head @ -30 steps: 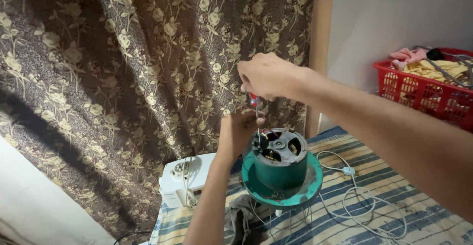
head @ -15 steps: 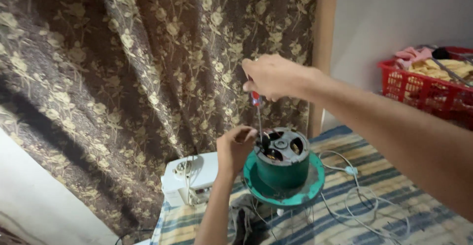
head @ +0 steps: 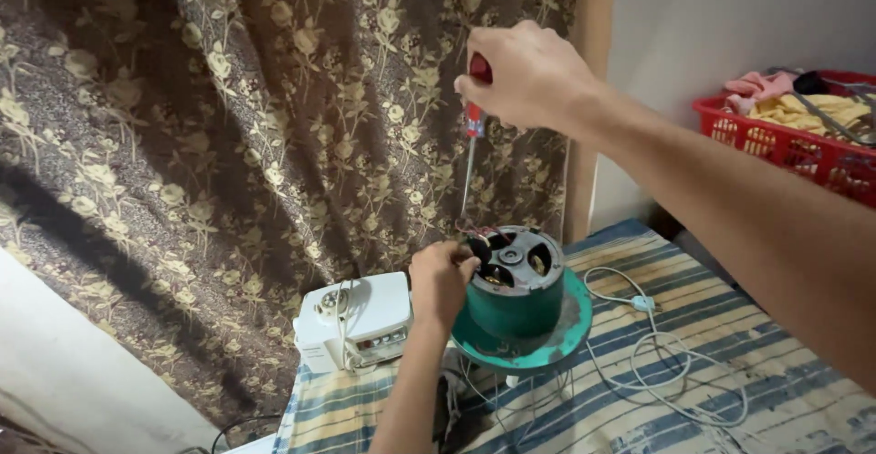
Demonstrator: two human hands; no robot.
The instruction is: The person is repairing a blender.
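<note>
A: Two hands are on the job. The right hand (head: 529, 75) is closed around the red handle of a screwdriver (head: 473, 135), held upright, its thin shaft pointing down toward the top of the green motor housing (head: 516, 299).

B: And the left?

A: The left hand (head: 443, 281) is curled against the near-left edge of the motor's top plate, fingers closed on its rim or on something small there; I cannot tell which. Red wires show just beside those fingers.

B: What has changed from half a second ago?

A: The right hand has risen. Earlier the screwdriver tip sat down among the openings of the top plate; now the handle is well above it and the tip is only at the plate's far-left rim, touching or just clear, too fine to say. I judge that the tool is being lifted off one spot, so that contact is finished or being reset.

B: Where does the motor stand?

A: Upright on its wide green flange, on a striped blue and cream cloth (head: 730, 363) covering the worktop. A white cable with an inline switch (head: 643, 303) loops to its right.

B: Anything else around?

A: A white appliance with a dial (head: 351, 322) sits just left of the motor, a brown floral curtain (head: 228, 144) hangs behind, and a red basket of laundry (head: 794, 148) stands far right.
</note>
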